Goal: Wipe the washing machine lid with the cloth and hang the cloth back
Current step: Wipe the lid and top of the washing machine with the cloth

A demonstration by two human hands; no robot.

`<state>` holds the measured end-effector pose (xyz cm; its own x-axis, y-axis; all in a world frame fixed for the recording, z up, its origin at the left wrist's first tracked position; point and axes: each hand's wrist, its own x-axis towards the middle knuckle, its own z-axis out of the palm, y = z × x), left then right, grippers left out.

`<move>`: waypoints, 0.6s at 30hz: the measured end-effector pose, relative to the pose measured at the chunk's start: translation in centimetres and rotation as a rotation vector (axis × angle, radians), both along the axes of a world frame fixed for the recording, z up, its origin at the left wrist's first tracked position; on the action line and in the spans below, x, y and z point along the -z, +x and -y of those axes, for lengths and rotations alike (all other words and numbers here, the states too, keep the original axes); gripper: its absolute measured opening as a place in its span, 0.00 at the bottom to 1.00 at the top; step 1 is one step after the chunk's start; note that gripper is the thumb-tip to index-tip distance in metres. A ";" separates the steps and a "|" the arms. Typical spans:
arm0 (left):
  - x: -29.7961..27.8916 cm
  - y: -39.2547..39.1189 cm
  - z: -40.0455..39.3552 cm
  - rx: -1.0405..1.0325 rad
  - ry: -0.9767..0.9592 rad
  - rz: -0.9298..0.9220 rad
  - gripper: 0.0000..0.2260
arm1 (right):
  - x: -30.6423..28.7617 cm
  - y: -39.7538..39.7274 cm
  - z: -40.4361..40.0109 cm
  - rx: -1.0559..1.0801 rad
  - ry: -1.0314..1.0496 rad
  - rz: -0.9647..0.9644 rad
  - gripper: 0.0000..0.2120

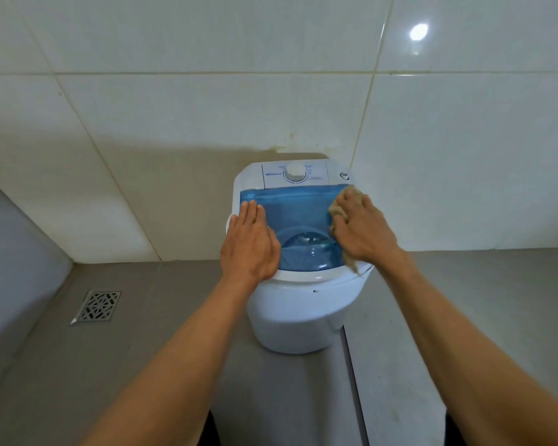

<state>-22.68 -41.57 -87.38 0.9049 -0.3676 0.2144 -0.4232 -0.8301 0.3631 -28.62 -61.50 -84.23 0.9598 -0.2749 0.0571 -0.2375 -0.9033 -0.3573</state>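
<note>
At far left, a perforated square metal floor drain (pixel 96 306) is lying in the grey tiled floor (pixel 149 333), near the corner where the glossy white tiled wall (pixel 187 101) is meeting it. The left hand (pixel 250 241) is resting palm-down on the left part of the translucent blue plastic lid (pixel 298 209) of the small white round washing machine (pixel 298 313); its fingers (pixel 250 212) are lying straight and together, pointing towards the wall, and are curling round nothing. The machine is standing on the floor close to the wall, with its white control panel (pixel 295 174) and round white dial (pixel 294 171) along the far edge; the panel's printing is too small to read. The lid is lying closed and flat, its hinge edge running left to right beside the panel and its curved front edge facing the person. Through it, the drum interior is showing only as a blurred shape. The right hand (pixel 361 226) is pressing down on the crumpled beige cloth (pixel 339 214) at the lid's right edge, its fingers (pixel 348 207) bending over and gripping the fabric. The cloth is running roughly front to back, mostly hidden under the hand, with one end peeking out by the panel and the other hanging over the front right rim. Both forearms are being cut off by the lower frame edge.
</note>
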 end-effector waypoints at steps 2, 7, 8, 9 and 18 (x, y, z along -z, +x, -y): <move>0.1 0.1 0.1 -0.003 0.000 0.006 0.24 | 0.6 -0.7 -3.3 -0.018 -0.039 0.017 0.24; 0.1 0.2 0.0 0.005 -0.002 0.005 0.24 | 1.8 -3.0 -9.1 -0.219 -0.025 0.005 0.26; 0.1 0.1 0.0 0.006 -0.007 0.007 0.24 | 2.1 -3.1 -8.5 -0.206 -0.007 0.022 0.25; 0.0 0.0 0.1 0.009 -0.015 0.013 0.24 | 2.1 -3.2 -7.5 -0.173 0.007 0.044 0.25; 0.1 0.0 0.0 0.001 -0.015 0.007 0.24 | 1.3 -1.4 1.8 0.202 0.212 0.070 0.20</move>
<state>-22.67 -41.59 -87.47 0.9030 -0.3653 0.2260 -0.4266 -0.8242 0.3724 -29.98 -63.27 -85.49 0.8801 -0.4729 0.0421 -0.3731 -0.7437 -0.5547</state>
